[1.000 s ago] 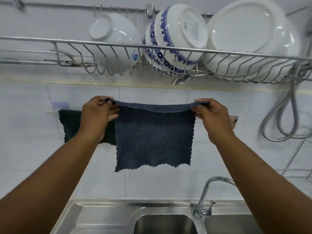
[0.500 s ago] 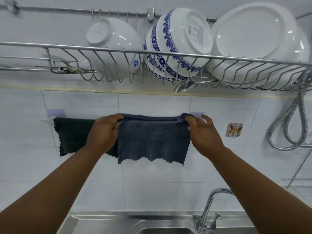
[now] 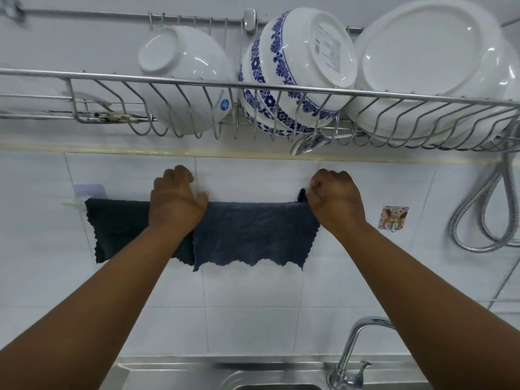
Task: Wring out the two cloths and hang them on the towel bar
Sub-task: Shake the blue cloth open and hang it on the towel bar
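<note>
Two cloths hang side by side at mid-frame on a white tiled wall: a dark green scalloped-edge cloth (image 3: 118, 229) at left, its right edge overlapped by a slate-blue scalloped-edge cloth (image 3: 253, 235). The left hand (image 3: 176, 204) presses on the blue cloth's top left corner, fingers curled over its upper edge. The right hand (image 3: 336, 202) is closed in a fist on the top right corner, a dark tuft of fabric poking out. The pale towel bar (image 3: 73, 203) shows only at its left end. Across the upper frame, a wire dish rack (image 3: 394, 94) carries a blue-floral bowl (image 3: 292, 74) whose base label is too blurred to read.
</note>
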Demonstrator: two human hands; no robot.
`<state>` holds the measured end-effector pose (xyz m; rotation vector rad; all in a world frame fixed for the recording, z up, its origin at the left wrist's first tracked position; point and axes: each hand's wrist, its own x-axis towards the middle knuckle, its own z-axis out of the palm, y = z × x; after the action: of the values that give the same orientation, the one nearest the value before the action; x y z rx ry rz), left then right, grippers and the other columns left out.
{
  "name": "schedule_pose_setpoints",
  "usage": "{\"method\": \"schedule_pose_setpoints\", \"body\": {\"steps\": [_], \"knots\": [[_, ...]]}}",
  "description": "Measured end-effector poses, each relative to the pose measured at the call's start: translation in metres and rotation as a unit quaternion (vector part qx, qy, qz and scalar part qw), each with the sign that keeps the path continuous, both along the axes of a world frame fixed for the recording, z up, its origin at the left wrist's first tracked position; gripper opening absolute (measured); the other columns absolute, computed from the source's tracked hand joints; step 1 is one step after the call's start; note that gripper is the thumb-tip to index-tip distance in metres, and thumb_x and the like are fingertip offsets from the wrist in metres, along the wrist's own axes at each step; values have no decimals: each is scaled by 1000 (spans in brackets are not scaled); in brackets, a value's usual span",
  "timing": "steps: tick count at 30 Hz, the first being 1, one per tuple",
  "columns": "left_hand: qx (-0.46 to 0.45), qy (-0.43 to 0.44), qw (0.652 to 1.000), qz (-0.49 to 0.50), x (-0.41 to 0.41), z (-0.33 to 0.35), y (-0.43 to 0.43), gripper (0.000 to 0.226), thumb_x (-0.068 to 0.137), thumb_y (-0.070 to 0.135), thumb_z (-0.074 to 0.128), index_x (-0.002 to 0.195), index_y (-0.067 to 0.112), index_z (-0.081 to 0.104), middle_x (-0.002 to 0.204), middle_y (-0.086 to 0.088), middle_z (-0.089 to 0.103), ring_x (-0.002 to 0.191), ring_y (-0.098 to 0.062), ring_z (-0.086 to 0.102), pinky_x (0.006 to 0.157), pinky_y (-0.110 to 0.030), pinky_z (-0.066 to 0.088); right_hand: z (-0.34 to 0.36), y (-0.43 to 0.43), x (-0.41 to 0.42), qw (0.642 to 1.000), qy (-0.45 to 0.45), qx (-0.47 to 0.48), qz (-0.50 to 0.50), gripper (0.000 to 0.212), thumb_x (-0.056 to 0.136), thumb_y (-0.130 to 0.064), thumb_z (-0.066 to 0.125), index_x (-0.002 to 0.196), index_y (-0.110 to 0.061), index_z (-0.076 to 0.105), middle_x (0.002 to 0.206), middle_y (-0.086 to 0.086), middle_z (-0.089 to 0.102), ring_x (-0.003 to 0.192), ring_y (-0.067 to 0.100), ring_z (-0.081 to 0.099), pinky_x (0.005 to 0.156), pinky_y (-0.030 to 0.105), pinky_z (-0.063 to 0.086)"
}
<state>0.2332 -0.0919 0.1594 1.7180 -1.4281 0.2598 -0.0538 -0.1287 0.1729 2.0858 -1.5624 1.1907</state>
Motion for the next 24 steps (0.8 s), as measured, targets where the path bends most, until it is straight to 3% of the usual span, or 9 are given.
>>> {"method": "schedule_pose_setpoints", "body": {"steps": [2,5,7,9,13,17,21,24], "knots": [[-5,-55,995,-80,1,0,2,18,91,33,55,96,16,54,96,-5,56,92,-26,53,78,-40,47,-6,1,-2,993,119,-15,22,23,93,-32,47,94,-18,65,86,5,65,88,24,51,74,36,47],[167,-177,965,-101,1,-2,-6,35,96,50,34,105,23,54,100,-1,64,91,-22,57,87,-42,47,-6,-12,1,965,251,72,-20,31,93,-46,38,106,-27,59,99,2,65,97,25,49,85,41,40],[168,-202,961,-84,1,-4,-14,41,96,52,30,112,22,55,106,-3,64,95,-22,55,90,-42,45,-1,-17,1,975,219,30,-7,30,90,-42,47,112,-23,57,110,5,62,102,27,49,88,42,39],[107,-196,972,-74,1,-9,-19,41,97,48,33,117,21,56,113,-6,60,102,-24,52,92,-41,45,1,-20,-3,984,175,-20,16,33,89,-38,52,116,-20,57,117,6,60,106,28,50,90,41,39],[46,-194,977,-76,3,-19,-26,35,96,40,41,119,17,56,114,-7,62,101,-25,55,92,-40,45,-4,-27,-3,951,293,99,18,33,90,-47,48,116,-27,53,109,1,63,103,24,49,93,42,37],[-5,-177,980,-93,4,-34,-30,35,93,30,42,118,11,59,116,-10,64,105,-26,56,96,-39,44,-9,-32,-9,978,207,-5,12,27,90,-33,53,111,-19,63,112,5,65,101,26,52,88,40,41],[55,-109,983,-135,6,-46,-39,38,96,22,49,130,6,53,127,-14,61,115,-28,56,103,-32,37,-19,-37,-16,967,256,14,-17,26,94,-32,43,100,-21,66,96,2,67,93,21,52,84,35,40],[58,-171,975,-130,6,-58,-42,48,94,16,50,140,8,42,142,-13,50,130,-30,46,115,-41,31,-30,-51,-20,981,177,73,22,21,93,-30,49,104,-18,63,102,2,64,81,7,48,74,16,37]]}}
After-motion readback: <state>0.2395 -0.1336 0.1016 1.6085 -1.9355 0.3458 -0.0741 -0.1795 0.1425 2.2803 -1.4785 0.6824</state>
